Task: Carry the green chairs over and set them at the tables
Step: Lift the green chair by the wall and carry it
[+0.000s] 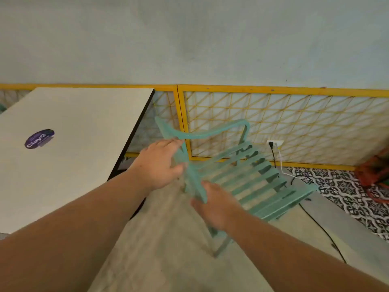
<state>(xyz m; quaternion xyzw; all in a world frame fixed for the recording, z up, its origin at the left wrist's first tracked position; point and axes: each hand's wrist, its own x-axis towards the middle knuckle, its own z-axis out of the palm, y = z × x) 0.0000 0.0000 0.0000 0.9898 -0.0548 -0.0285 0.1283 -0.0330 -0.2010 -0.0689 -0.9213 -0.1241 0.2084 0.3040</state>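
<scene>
Pale plastered wall fills the background beyond both hands; below it runs a yellow lattice fence with a wall socket and cables plugged in; patterned floor tiles lie far to the right of the right hand, plain concrete floor beneath the arms.

Green chair: slatted seat, curved armrest, motion-blurred; held in front of the person, just right of the bench edge; a leg shows below the right wrist; whether any leg touches the floor cannot be told.

Left hand: fingers curled around the chair frame near the armrest end, gripping it; sits between the bench corner and the chair seat.

Right hand: closed on the lower end of the same frame piece, below and right of the left hand; fingertips hidden behind the frame, so grip depth is unclear.

Bench: white top, dark edge, round purple sticker well left of the left hand.

Progress, judged: this chair is at the bench but apparently not yet set down and released; remaining steps appear to be lowering it, squaring it to the bench side, letting go; a sliver of green at the far left edge may be another chair, too small to tell; how many chairs remain is not visible.
</scene>
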